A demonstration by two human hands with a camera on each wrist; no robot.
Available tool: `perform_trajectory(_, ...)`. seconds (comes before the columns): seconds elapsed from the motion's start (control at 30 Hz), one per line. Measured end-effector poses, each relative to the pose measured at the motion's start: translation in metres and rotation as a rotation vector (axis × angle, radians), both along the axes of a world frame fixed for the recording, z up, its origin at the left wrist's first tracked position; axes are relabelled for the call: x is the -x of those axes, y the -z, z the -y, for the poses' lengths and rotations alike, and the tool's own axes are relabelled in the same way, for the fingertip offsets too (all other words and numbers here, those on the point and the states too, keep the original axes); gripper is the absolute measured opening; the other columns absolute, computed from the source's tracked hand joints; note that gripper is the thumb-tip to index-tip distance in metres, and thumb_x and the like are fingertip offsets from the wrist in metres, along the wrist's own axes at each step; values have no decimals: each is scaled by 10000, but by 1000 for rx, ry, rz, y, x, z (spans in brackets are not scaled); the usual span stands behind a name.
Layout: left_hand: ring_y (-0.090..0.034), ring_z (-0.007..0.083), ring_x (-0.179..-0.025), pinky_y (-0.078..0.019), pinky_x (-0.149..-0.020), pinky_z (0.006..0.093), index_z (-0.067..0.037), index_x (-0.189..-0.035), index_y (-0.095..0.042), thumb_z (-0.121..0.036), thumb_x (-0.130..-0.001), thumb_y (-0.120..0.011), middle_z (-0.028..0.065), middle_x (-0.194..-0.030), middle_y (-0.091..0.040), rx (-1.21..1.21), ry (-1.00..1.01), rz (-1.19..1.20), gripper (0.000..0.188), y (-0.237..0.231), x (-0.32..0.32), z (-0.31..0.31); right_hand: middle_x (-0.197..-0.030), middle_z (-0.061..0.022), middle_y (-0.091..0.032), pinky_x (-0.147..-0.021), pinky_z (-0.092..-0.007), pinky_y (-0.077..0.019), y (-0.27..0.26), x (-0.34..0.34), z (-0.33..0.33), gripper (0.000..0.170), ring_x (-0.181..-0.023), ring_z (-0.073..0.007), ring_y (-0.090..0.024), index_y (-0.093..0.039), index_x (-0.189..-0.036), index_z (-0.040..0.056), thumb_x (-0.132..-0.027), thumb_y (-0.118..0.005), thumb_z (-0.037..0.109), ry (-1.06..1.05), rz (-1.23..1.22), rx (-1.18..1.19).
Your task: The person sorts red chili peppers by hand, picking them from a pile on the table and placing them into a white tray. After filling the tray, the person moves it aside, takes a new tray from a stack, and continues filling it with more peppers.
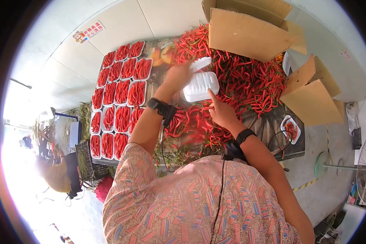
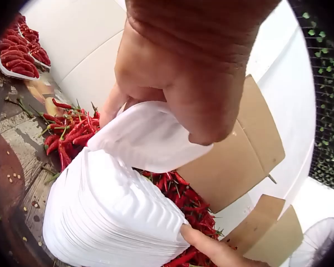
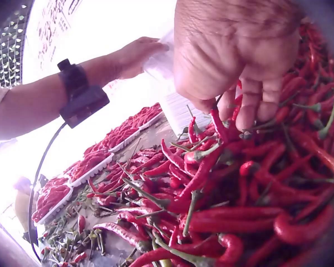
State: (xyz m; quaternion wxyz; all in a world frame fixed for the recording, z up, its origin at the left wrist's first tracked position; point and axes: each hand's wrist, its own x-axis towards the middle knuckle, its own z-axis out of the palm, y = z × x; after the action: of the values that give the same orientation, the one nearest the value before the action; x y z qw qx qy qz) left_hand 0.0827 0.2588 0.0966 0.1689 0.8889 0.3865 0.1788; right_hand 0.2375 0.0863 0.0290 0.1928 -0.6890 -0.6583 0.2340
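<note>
My left hand (image 1: pixel 179 76) grips a single white tray (image 2: pixel 150 136) by its edge, with the thumb on one side and fingers on the other. That tray is tilted, raised over one end of a tall stack of white trays (image 2: pixel 108 206). At the near right corner of the stack, my right hand (image 1: pixel 223 114) touches the edge with an outstretched index finger. Its other fingers bend loosely above the red chili peppers (image 3: pixel 211 167), some of which lie close under the fingertips. In the head view the stack (image 1: pixel 202 86) stands amid the peppers.
Rows of trays filled with chilies (image 1: pixel 121 92) cover the table's left side. Behind the pepper pile (image 1: pixel 248 77) is a large cardboard box (image 1: pixel 248 34), with another box (image 1: pixel 313 93) on the right. A small white tray (image 1: pixel 290 129) lies at the right edge. Another person (image 1: pixel 59 175) is far left.
</note>
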Motion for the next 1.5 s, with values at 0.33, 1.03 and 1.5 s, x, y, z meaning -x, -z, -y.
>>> perform_trajectory(0.33,-619,412,-804,-505,-673,447,-20,-1106,-578,44,-761,-536,227,-883,-626,-333,23,375,353,-32,28,52,-991,-136,-664,-709,-442,-508,-8,-11,2,731,-829,-332,-645,-235,-1468,131,-834,-599,126,14,-95,-51)
perform_trajectory(1.03,-549,296,-1088,-442,-882,433,-98,-1113,-618,-297,-701,-735,123,-1145,-599,33,529,145,472,45,-73,170,-648,-122,-593,-529,-311,-456,-15,-150,197,168,-549,-160,-578,-599,-866,-29,-851,-595,138,605,-295,-112)
perform_trajectory(1.5,-468,261,-1215,-270,-1062,520,-178,-992,-682,-284,-642,-727,42,-1210,-575,-260,593,-93,368,92,-55,164,-680,-57,-621,-430,-253,-464,11,-213,196,192,-498,-110,-587,-624,-961,-22,-882,-585,149,510,-351,271)
